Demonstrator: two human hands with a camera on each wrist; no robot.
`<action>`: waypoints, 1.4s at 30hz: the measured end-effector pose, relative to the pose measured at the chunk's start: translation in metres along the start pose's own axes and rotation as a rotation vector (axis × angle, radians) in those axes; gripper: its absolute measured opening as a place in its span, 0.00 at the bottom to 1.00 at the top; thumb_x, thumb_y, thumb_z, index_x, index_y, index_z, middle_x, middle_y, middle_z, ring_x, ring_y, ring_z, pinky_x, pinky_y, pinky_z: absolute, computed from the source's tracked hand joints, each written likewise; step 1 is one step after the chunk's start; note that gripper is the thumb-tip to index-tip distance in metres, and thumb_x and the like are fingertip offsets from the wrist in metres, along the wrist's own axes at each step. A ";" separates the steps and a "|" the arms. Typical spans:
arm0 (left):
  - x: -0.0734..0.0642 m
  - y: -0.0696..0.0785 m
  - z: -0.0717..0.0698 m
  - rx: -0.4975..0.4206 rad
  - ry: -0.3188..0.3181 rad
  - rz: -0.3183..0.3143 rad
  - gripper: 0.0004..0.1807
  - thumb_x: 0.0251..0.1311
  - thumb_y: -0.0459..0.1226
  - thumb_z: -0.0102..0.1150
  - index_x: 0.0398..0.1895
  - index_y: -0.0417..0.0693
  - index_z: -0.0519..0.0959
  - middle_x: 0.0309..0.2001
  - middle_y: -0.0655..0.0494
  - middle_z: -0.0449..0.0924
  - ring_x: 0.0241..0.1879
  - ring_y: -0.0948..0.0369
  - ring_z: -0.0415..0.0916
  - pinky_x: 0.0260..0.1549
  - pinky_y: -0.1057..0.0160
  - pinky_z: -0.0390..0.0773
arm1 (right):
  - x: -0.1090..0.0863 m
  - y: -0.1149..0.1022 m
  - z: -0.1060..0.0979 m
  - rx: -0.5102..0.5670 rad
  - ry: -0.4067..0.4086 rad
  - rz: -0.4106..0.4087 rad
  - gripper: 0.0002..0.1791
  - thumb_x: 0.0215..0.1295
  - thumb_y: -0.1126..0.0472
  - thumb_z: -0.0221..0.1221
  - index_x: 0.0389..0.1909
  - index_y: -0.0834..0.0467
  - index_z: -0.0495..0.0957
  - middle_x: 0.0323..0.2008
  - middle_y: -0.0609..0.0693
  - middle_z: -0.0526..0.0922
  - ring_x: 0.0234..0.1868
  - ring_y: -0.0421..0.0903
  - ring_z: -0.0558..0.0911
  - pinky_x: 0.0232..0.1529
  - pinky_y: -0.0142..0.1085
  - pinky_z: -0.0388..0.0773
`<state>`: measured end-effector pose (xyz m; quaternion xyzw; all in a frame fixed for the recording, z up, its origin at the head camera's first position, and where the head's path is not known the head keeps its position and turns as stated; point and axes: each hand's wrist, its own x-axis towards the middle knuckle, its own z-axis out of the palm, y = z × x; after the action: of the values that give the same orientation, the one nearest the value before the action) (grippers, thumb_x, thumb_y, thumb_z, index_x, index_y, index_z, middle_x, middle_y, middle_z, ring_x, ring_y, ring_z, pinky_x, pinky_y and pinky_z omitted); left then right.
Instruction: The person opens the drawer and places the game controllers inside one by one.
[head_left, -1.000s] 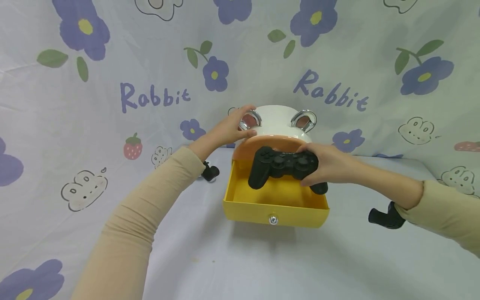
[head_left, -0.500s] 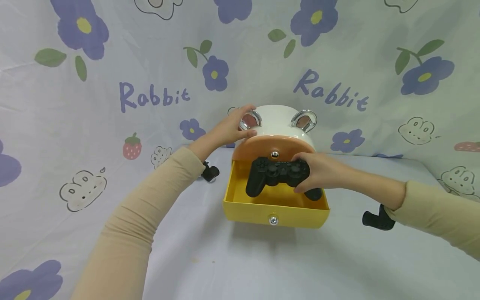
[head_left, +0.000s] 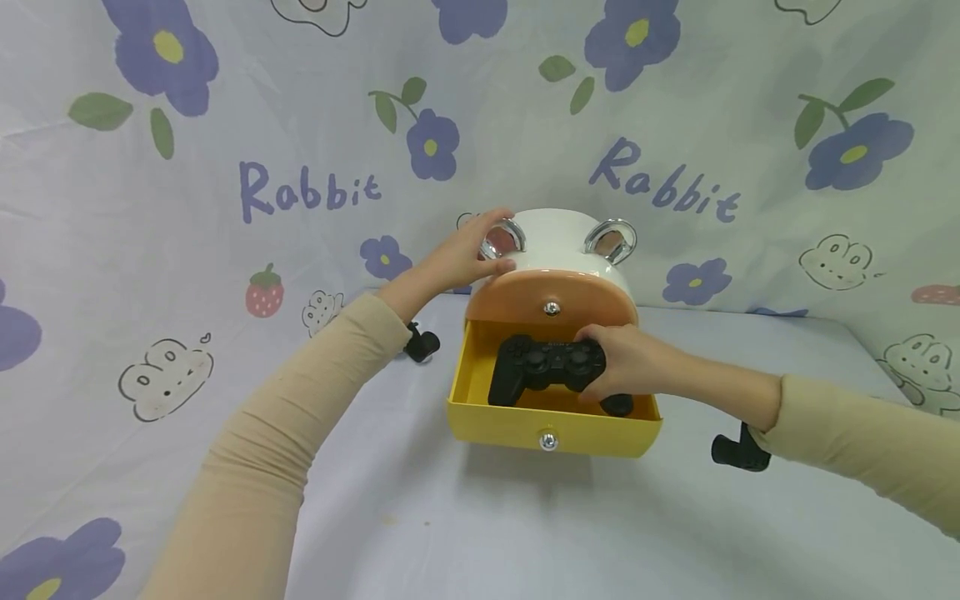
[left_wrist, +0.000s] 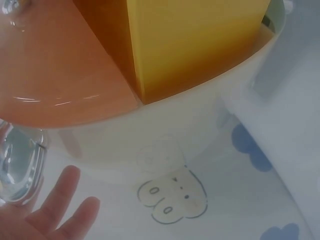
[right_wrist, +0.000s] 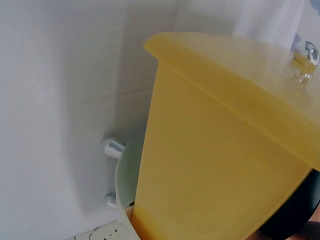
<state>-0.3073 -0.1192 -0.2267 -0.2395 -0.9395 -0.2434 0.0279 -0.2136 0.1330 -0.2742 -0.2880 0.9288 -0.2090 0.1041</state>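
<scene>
A black game controller [head_left: 551, 365] is lowered inside the yellow drawer [head_left: 555, 429], above its floor. My right hand [head_left: 630, 362] grips the controller's right side, thumb toward the front. In the right wrist view the drawer wall [right_wrist: 215, 145] hides most of the controller [right_wrist: 295, 210]. The drawer is pulled out of a white, round-topped box [head_left: 555, 237] with an orange front and silver ears. With thumb in front and fingers behind, my left hand [head_left: 461, 254] holds the box's left ear [head_left: 504, 239]. Two other left fingers [left_wrist: 60, 195] spread beside the box in the left wrist view.
A silver knob [head_left: 552, 308] is on the box's orange upper front, and another knob [head_left: 549, 441] on the drawer front. The box stands on a pale cloth-covered table [head_left: 555, 533]. A printed curtain [head_left: 300, 108] hangs close behind.
My right hand has carried the controller down and slightly left, from in front of the orange panel into the drawer, uncovering the upper knob. My left hand stays on the ear.
</scene>
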 end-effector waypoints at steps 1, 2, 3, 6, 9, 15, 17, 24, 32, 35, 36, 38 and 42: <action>0.000 0.000 0.000 0.000 0.000 -0.001 0.43 0.55 0.49 0.60 0.70 0.58 0.49 0.69 0.53 0.53 0.47 0.55 0.72 0.49 0.57 0.75 | 0.001 0.000 0.002 -0.002 0.001 0.002 0.37 0.42 0.52 0.71 0.53 0.63 0.68 0.45 0.55 0.79 0.45 0.50 0.77 0.49 0.48 0.75; 0.000 0.000 0.000 0.002 0.000 0.001 0.43 0.55 0.49 0.60 0.70 0.58 0.49 0.69 0.53 0.53 0.47 0.55 0.72 0.49 0.56 0.75 | 0.002 0.001 0.004 -0.002 0.002 0.005 0.37 0.42 0.53 0.71 0.53 0.63 0.68 0.45 0.55 0.79 0.45 0.50 0.77 0.49 0.48 0.75; 0.000 0.000 0.001 0.002 0.001 0.002 0.43 0.55 0.49 0.60 0.70 0.58 0.49 0.69 0.53 0.53 0.47 0.55 0.72 0.49 0.56 0.75 | 0.002 0.001 0.005 -0.004 0.003 0.006 0.37 0.42 0.52 0.71 0.52 0.63 0.68 0.45 0.55 0.80 0.45 0.50 0.77 0.49 0.48 0.75; 0.001 0.000 0.001 0.002 0.001 0.008 0.42 0.55 0.49 0.60 0.70 0.57 0.50 0.69 0.53 0.53 0.47 0.55 0.72 0.49 0.56 0.75 | 0.004 0.003 0.010 -0.002 0.007 0.009 0.37 0.42 0.53 0.71 0.52 0.64 0.68 0.45 0.56 0.79 0.46 0.51 0.77 0.50 0.48 0.74; 0.001 0.001 0.001 -0.002 -0.002 0.009 0.42 0.55 0.49 0.60 0.70 0.58 0.49 0.69 0.54 0.53 0.47 0.55 0.72 0.49 0.57 0.75 | 0.007 0.006 0.014 0.000 0.006 0.011 0.37 0.42 0.53 0.71 0.52 0.66 0.68 0.45 0.58 0.79 0.46 0.52 0.77 0.51 0.48 0.74; 0.001 0.001 0.001 -0.013 -0.004 0.006 0.43 0.55 0.49 0.60 0.70 0.59 0.49 0.69 0.54 0.53 0.47 0.55 0.72 0.49 0.57 0.75 | 0.012 0.011 0.019 0.003 -0.017 0.029 0.38 0.43 0.54 0.71 0.53 0.67 0.67 0.47 0.60 0.78 0.45 0.52 0.77 0.51 0.49 0.74; 0.000 0.001 0.001 -0.010 -0.005 0.006 0.42 0.55 0.49 0.60 0.70 0.59 0.48 0.69 0.54 0.53 0.47 0.55 0.72 0.49 0.57 0.75 | 0.013 0.012 0.020 0.006 -0.019 0.032 0.38 0.44 0.54 0.71 0.53 0.67 0.67 0.47 0.60 0.78 0.46 0.52 0.76 0.52 0.49 0.73; -0.001 0.002 0.000 0.006 -0.003 0.002 0.42 0.56 0.50 0.59 0.70 0.61 0.48 0.69 0.55 0.53 0.44 0.56 0.72 0.48 0.57 0.75 | 0.017 0.012 0.020 -0.012 -0.043 0.054 0.37 0.45 0.54 0.70 0.53 0.66 0.66 0.47 0.60 0.78 0.47 0.53 0.76 0.52 0.48 0.73; -0.001 0.001 0.001 0.003 -0.004 -0.008 0.42 0.55 0.50 0.59 0.70 0.61 0.49 0.69 0.55 0.53 0.45 0.56 0.72 0.48 0.58 0.75 | 0.021 0.012 0.022 -0.034 -0.077 0.111 0.40 0.46 0.53 0.69 0.57 0.66 0.64 0.50 0.61 0.76 0.49 0.53 0.76 0.53 0.48 0.72; -0.001 0.001 0.000 -0.004 -0.005 -0.007 0.42 0.56 0.50 0.59 0.70 0.61 0.48 0.69 0.55 0.52 0.46 0.56 0.71 0.48 0.58 0.75 | 0.022 0.012 0.023 -0.038 -0.071 0.105 0.39 0.47 0.53 0.69 0.57 0.67 0.65 0.52 0.61 0.76 0.50 0.54 0.75 0.55 0.49 0.70; -0.001 0.002 0.001 -0.006 -0.004 -0.006 0.42 0.56 0.50 0.59 0.70 0.61 0.48 0.69 0.55 0.53 0.45 0.56 0.71 0.48 0.58 0.75 | 0.022 0.012 0.023 -0.039 -0.069 0.103 0.39 0.47 0.54 0.69 0.57 0.67 0.65 0.52 0.61 0.75 0.51 0.54 0.75 0.55 0.49 0.70; -0.001 0.001 0.000 -0.006 -0.004 -0.006 0.42 0.56 0.50 0.59 0.70 0.60 0.49 0.69 0.55 0.53 0.45 0.56 0.71 0.48 0.58 0.75 | 0.023 0.012 0.023 -0.046 -0.062 0.103 0.39 0.47 0.54 0.69 0.57 0.66 0.66 0.52 0.61 0.75 0.51 0.54 0.75 0.55 0.49 0.70; 0.000 0.001 0.000 -0.008 -0.005 -0.007 0.42 0.56 0.49 0.59 0.70 0.60 0.49 0.69 0.55 0.53 0.45 0.56 0.72 0.47 0.58 0.75 | 0.025 0.012 0.023 -0.080 -0.053 0.094 0.39 0.46 0.54 0.70 0.58 0.65 0.66 0.54 0.61 0.74 0.53 0.55 0.74 0.57 0.49 0.68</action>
<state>-0.3067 -0.1186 -0.2267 -0.2367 -0.9395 -0.2466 0.0237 -0.2323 0.1197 -0.3019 -0.2535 0.9457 -0.1591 0.1266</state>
